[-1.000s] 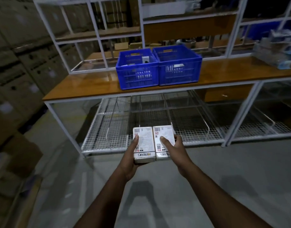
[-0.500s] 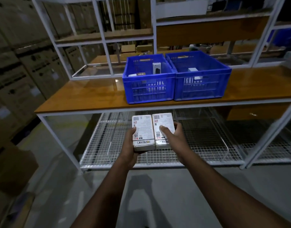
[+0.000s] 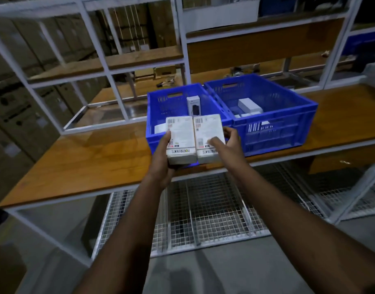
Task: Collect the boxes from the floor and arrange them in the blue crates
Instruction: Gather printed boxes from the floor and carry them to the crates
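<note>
Your left hand [image 3: 161, 164] and right hand [image 3: 229, 145] grip two white boxes [image 3: 194, 136] before the left crate [image 3: 161, 102], which holds an upright box [image 3: 193, 105]; the right crate [image 3: 288, 124] beside it holds more.

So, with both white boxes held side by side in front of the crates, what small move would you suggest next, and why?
Probably carry them forward over the left blue crate and lower them in. The left hand and right hand hold the two white boxes at its near rim, and the crate shows open room beside the upright box.
</note>
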{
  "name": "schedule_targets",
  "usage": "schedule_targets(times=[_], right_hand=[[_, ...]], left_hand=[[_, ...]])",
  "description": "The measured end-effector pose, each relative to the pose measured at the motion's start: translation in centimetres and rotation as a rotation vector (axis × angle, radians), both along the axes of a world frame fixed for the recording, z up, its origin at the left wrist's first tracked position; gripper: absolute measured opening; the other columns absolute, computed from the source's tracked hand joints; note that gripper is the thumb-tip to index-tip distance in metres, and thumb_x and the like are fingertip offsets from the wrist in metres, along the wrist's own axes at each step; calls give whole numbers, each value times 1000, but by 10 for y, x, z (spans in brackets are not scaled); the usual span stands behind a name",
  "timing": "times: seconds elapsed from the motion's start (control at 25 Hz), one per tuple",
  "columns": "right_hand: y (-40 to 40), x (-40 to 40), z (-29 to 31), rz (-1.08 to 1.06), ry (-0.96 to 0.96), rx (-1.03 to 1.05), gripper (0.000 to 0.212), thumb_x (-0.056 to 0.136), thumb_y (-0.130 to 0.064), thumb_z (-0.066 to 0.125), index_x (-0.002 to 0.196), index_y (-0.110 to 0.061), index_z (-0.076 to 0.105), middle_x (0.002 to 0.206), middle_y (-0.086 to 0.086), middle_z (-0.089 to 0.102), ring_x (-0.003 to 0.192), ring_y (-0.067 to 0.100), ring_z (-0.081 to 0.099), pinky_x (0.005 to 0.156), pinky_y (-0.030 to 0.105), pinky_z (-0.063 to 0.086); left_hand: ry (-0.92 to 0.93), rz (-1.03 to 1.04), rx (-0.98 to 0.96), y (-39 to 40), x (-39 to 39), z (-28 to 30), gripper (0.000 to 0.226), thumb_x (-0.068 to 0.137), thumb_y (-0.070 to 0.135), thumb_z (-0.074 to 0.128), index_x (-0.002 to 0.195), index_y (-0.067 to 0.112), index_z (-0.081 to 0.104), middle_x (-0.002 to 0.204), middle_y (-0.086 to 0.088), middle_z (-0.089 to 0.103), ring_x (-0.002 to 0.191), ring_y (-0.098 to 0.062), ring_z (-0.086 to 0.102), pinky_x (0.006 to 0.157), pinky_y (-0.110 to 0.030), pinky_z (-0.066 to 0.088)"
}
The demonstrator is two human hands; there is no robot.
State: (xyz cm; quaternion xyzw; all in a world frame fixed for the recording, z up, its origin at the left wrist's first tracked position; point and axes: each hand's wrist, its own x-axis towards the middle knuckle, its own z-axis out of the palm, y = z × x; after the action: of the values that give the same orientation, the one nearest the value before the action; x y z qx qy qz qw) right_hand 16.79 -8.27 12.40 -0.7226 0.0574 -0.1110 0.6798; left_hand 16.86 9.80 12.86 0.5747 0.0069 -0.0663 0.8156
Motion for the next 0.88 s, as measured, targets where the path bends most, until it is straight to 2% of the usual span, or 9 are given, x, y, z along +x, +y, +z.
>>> schedule_targets(times=[0.16, 0.28, 0.36, 0.4, 0.52, 0.64, 0.72, 0.8, 0.88], right_hand=[[-13, 79, 27, 27, -127, 30, 55, 88, -29, 70, 134, -23, 41, 141, 4, 39, 119, 18, 46, 91, 37, 45], [-25, 135, 37, -12, -199, -61, 56, 84, -29, 73, 132, -23, 45, 137, 5, 45, 116, 14, 48, 95, 39, 50], [-29, 170, 38, -49, -181, -182, 59, 83, -32, 75, 134, -22, 47, 134, 6, 49, 114, 16, 53, 93, 38, 51], [-30, 182, 36, -68, -156, -271, 62, 82, -34, 75, 137, -22, 47, 134, 6, 50, 113, 20, 55, 91, 37, 50], [-26, 208, 24, -67, -60, -557, 67, 83, -31, 73, 142, -20, 42, 137, 11, 44, 116, 29, 53, 91, 38, 46], [-19, 218, 5, 7, -14, -742, 63, 84, -31, 71, 138, -19, 42, 135, 14, 42, 118, 36, 49, 91, 42, 47], [-17, 224, -1, 46, 14, -833, 56, 86, -35, 67, 133, -15, 44, 132, 16, 44, 115, 38, 49, 84, 41, 47], [-18, 228, 2, 111, 74, -929, 41, 91, -36, 60, 122, -9, 52, 121, 19, 50, 105, 38, 52, 74, 37, 45], [-17, 230, 5, 212, 131, -1001, 26, 95, -33, 53, 89, -9, 57, 91, 15, 58, 80, 32, 54, 55, 30, 38]], left_hand=[[-43, 65, 94, -10, 76, 32, 34, 101, 48, 46, 112, 24, 68, 104, -4, 78, 90, -19, 75, 73, -38, 60], [-57, 175, 207, -21, 130, 48, 27, 98, 41, 55, 111, 20, 67, 95, -4, 79, 81, -18, 75, 63, -32, 59], [-62, 276, 316, -32, 162, 52, 46, 85, 42, 63, 122, 15, 61, 104, -8, 77, 83, -22, 74, 59, -32, 59], [-60, 320, 380, -37, 174, 50, 59, 78, 42, 65, 129, 14, 56, 112, -10, 74, 89, -24, 73, 62, -36, 60], [-46, 380, 623, -54, 201, 35, 83, 73, 38, 74, 142, 11, 38, 134, -12, 59, 116, -29, 62, 93, -48, 56], [29, 273, 924, -72, 211, 23, 94, 88, 30, 71, 156, 6, 12, 158, -19, 31, 140, -34, 39, 111, -44, 39], [84, 194, 1074, -76, 217, 16, 99, 93, 37, 66, 158, 4, 1, 165, -19, 13, 149, -33, 26, 114, -42, 30], [108, 115, 1241, -75, 225, 12, 90, 95, 52, 57, 158, 4, 14, 164, -19, 14, 146, -35, 32, 110, -43, 35], [98, 40, 1434, -70, 231, 8, 77, 96, 66, 43, 142, 4, 46, 155, -23, 34, 128, -38, 50, 92, -43, 44]])
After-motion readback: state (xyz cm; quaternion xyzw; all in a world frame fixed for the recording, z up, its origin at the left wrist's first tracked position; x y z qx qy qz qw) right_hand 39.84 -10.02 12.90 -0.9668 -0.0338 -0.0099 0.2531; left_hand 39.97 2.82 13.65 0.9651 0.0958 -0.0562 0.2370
